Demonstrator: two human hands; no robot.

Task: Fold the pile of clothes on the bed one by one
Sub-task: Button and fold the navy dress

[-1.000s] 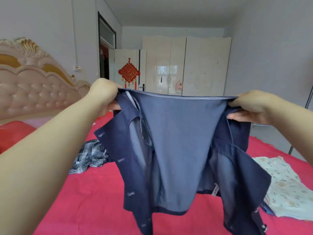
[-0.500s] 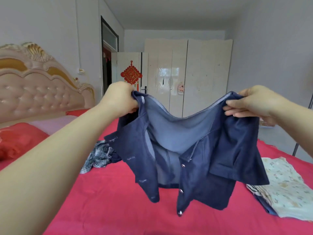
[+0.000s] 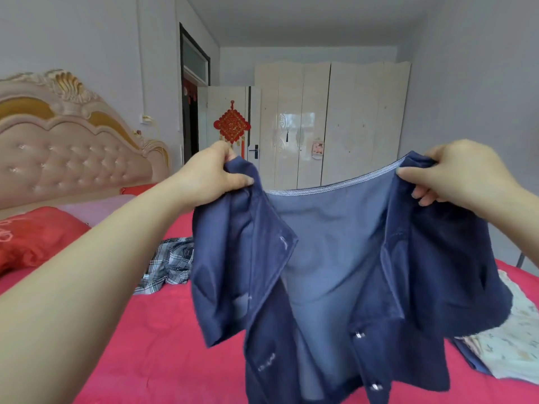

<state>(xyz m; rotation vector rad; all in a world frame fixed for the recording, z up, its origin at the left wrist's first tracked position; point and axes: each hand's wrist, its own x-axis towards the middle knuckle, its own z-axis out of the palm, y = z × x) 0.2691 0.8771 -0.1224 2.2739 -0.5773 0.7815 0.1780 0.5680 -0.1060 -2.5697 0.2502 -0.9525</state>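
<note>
The step in hand looks like spreading the navy shirt [image 3: 335,272] open before it is laid down. To do it well, I judge the hands should draw apart until the stitched top edge runs straight. They should then level both corners and lower the cloth flat onto the bed [image 3: 145,345] with the front panels closed over each other, so the folds start from a smooth shape.

The left hand [image 3: 210,176] pinches one top corner, thumb pressed over bunched cloth. The right hand [image 3: 460,176] grips the other corner, its fingers [image 3: 420,196] curled under the edge. The shirt hangs above the bed, between the hands, its panels open and its top edge sagging a little.

On the bed, toward its headboard side, lies a crumpled plaid garment [image 3: 169,263]. At the bed's right side rests a pale printed garment [image 3: 513,345], apparently folded.
</note>
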